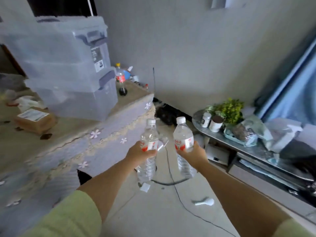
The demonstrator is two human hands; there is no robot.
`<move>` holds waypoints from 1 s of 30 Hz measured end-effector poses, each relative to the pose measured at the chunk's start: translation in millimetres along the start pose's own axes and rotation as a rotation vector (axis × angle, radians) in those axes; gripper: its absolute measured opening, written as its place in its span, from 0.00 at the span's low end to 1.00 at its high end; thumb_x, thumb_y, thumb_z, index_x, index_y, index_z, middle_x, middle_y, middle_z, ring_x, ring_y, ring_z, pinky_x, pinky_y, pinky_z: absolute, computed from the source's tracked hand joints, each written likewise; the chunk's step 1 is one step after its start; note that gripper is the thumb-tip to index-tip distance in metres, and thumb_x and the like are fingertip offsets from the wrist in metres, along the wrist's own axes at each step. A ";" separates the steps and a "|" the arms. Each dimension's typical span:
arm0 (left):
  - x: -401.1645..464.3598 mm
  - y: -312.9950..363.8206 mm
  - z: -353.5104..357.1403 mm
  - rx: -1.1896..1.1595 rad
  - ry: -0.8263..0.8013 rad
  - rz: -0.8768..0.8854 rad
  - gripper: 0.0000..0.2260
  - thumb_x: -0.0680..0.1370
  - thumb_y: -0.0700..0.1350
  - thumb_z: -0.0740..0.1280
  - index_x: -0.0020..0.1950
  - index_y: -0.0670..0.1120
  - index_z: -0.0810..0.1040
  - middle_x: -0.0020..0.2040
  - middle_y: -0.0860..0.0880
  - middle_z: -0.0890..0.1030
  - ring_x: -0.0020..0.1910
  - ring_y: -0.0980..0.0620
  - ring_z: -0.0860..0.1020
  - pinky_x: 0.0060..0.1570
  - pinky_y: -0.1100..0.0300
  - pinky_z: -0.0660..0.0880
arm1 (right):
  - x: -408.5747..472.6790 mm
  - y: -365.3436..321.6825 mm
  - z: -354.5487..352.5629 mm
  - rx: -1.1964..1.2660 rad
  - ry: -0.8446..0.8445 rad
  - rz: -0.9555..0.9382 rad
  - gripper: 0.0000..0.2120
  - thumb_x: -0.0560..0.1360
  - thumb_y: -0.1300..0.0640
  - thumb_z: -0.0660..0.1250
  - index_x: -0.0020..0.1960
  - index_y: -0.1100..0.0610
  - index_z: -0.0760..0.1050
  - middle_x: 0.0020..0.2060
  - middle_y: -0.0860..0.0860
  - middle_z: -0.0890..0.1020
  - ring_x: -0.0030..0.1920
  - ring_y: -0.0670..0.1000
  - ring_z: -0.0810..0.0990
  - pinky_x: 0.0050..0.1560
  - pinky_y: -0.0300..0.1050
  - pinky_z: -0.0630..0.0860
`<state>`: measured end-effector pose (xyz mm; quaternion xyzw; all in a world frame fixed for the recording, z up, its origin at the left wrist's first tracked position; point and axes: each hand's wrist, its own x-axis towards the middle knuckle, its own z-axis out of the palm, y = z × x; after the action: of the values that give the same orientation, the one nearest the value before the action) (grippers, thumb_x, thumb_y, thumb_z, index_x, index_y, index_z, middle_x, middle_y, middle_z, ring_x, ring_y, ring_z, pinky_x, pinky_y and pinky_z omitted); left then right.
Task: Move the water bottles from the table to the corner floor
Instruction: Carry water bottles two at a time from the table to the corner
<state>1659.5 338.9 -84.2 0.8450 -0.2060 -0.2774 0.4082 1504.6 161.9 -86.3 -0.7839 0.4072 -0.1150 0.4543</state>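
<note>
I hold two clear water bottles with white caps and red-and-white labels, both upright above the floor. My left hand (140, 153) grips the left water bottle (149, 134) around its label. My right hand (193, 155) grips the right water bottle (183, 132) the same way. Both bottles hang in the gap between the table (106, 134) on the left and the low shelf on the right. The corner floor (164, 127) lies ahead, past the table's end, where dark clutter sits against the wall.
The table with its grey flowered cloth carries stacked clear storage bins (68, 65), a cardboard box (35, 119) and a cola bottle (121, 79). A metal shelf (227, 139) on the right holds a plant (229, 109), jars and bags. Cables (171, 183) and a white object (204, 201) lie on the floor.
</note>
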 end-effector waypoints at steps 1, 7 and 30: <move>6.9 7.4 10.5 0.017 -0.036 0.020 0.27 0.62 0.60 0.74 0.59 0.53 0.78 0.50 0.53 0.83 0.50 0.52 0.81 0.49 0.60 0.74 | -1.9 8.5 -11.2 0.002 0.036 0.026 0.32 0.68 0.41 0.74 0.65 0.54 0.68 0.51 0.50 0.79 0.47 0.50 0.76 0.49 0.44 0.73; 39.6 59.1 82.8 0.077 -0.278 0.148 0.22 0.67 0.53 0.78 0.57 0.51 0.77 0.51 0.52 0.84 0.49 0.52 0.81 0.51 0.58 0.77 | -26.4 60.0 -76.1 0.064 0.311 0.227 0.28 0.68 0.40 0.74 0.60 0.54 0.70 0.47 0.49 0.81 0.46 0.51 0.78 0.48 0.45 0.73; -151.4 163.8 343.6 0.374 -1.016 0.646 0.16 0.69 0.50 0.77 0.55 0.54 0.78 0.51 0.54 0.82 0.53 0.51 0.79 0.61 0.53 0.74 | -325.2 218.4 -196.6 0.326 1.084 0.515 0.13 0.71 0.57 0.75 0.50 0.63 0.77 0.39 0.59 0.83 0.33 0.45 0.82 0.31 0.30 0.75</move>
<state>1305.4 132.8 -83.2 0.5600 -0.6641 -0.4660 0.1679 1071.0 226.1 -90.4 -0.4113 0.7332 -0.4441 0.3100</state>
